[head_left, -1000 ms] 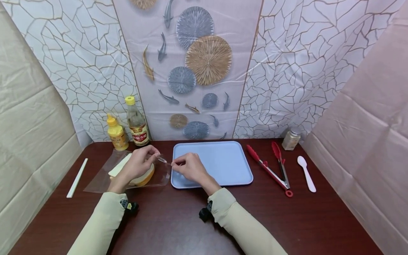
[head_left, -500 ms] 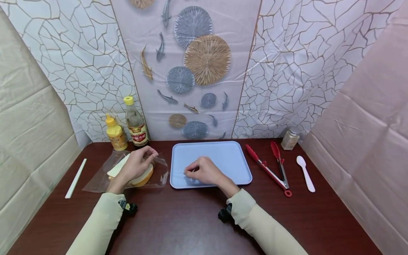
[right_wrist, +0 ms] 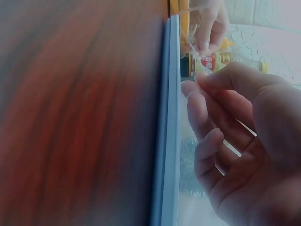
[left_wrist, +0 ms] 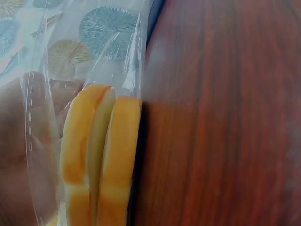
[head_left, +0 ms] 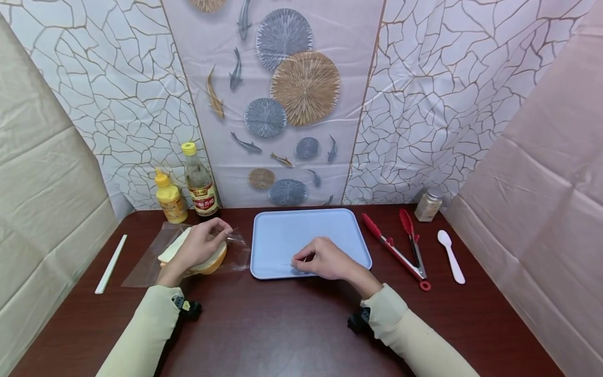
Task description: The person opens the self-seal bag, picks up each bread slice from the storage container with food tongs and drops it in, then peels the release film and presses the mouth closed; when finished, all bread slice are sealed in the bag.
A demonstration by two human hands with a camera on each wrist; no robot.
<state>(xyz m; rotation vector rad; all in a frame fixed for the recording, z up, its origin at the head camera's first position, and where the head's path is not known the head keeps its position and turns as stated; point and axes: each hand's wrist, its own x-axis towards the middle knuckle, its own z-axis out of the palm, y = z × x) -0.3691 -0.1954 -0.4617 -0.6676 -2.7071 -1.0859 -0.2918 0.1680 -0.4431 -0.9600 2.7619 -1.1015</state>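
A clear plastic bag (head_left: pixel 146 264) lies at the left of the table with bread slices (head_left: pixel 214 263) in it. My left hand (head_left: pixel 201 243) reaches over the bread and pinches the bag near its right end, fingertips and thumb together. In the left wrist view, two thick bread slices (left_wrist: pixel 101 155) with golden crusts show through the film, beside the blurred hand. My right hand (head_left: pixel 325 259) is over the front of the light blue tray (head_left: pixel 282 225), thumb and forefinger pinching a small, thin, clear strip (head_left: pixel 293 263). What kind of strip it is I cannot tell.
Behind the bag stand a yellow squeeze bottle (head_left: pixel 170 201) and a yellow-capped sauce bottle (head_left: pixel 201 191). A white stick-like utensil (head_left: pixel 111 264) lies at far left. Right of the tray are red-tipped tongs (head_left: pixel 400 256), a white spoon (head_left: pixel 451 256) and a small shaker jar (head_left: pixel 429 205).
My right hand has pulled away from the bag's end, moving right across the tray with the thin strip between its fingertips. The left hand has stayed nearly still on the bag.
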